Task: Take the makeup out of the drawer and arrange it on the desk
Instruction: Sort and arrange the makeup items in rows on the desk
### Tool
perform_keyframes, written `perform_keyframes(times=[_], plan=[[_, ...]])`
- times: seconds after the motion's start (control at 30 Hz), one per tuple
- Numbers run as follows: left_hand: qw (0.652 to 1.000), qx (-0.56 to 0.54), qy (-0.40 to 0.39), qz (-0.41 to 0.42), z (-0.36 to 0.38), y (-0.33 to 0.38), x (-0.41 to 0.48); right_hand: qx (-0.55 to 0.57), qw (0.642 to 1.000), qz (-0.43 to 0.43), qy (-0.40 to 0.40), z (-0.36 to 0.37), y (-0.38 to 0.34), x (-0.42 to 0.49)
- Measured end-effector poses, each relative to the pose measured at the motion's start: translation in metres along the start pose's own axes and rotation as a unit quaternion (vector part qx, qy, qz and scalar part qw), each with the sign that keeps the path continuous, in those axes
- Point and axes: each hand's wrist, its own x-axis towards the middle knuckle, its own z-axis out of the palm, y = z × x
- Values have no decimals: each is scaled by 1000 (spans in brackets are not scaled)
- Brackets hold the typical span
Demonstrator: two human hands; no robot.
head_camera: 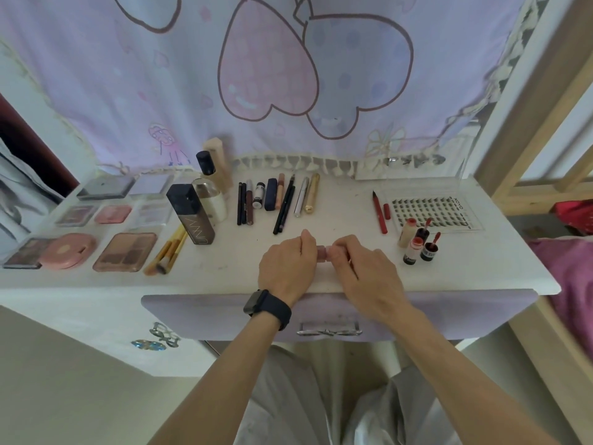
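pinching a small pink makeup item (322, 254) by its ends, fingers (308, 244) of the left hand (287, 268) and right hand (364, 271) hold it at the table's (340, 213) near middle; it looks light, stiff, perhaps slick.

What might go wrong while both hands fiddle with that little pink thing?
The small pink tube, pinched between the left hand and right hand, is held near the front edge of the white desk; a slip could drop it. The right hand is also close to the small red gloss bottles with wands sticking out, which might tip and spill.
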Motion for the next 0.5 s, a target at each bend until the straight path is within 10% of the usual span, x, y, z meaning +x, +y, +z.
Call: perform_keyframes(times=[0.5], plan=[[1000, -5, 10, 0, -1, -2, -4, 149, 987, 58, -9, -9, 4, -3]])
